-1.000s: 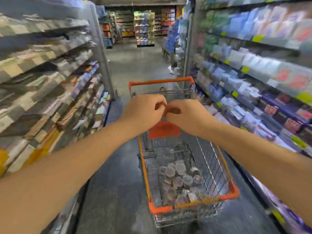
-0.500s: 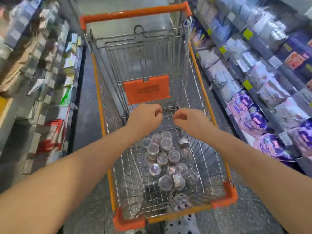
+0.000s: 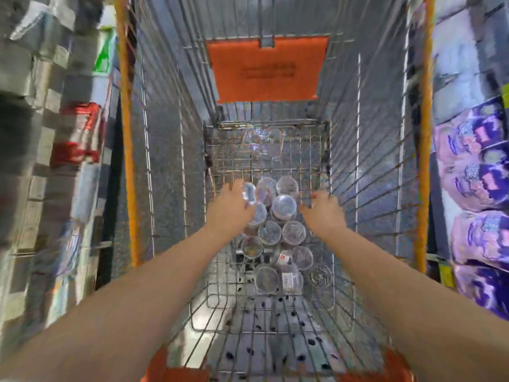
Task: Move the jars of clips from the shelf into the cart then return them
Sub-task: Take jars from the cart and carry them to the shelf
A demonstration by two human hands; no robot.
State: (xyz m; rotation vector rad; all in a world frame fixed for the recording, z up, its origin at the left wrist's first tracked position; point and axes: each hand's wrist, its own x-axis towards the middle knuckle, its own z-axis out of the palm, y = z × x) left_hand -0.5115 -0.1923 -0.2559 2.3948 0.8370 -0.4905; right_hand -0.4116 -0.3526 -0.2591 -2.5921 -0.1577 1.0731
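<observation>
Several clear round jars of clips (image 3: pixel 283 206) lie clustered on the wire floor of the orange-rimmed shopping cart (image 3: pixel 127 161). Both my arms reach down into the basket. My left hand (image 3: pixel 230 209) is at the left side of the cluster and grips one clear jar (image 3: pixel 249 193) at its fingertips. My right hand (image 3: pixel 322 210) hovers over the right side of the jars, blurred, with its fingers stretched forward and nothing visible in them. More jars (image 3: pixel 267 278) lie closer to me, some showing white labels.
An orange flap (image 3: pixel 265 68) hangs on the cart's far wall. Store shelves flank the cart: boxed goods (image 3: pixel 74 133) on the left, purple and pink packs (image 3: pixel 476 166) on the right. The picture is motion-blurred.
The view has tilted down into the cart. Both hands dropped from above the basket to the jars on its floor, and my left hand now has a jar in it.
</observation>
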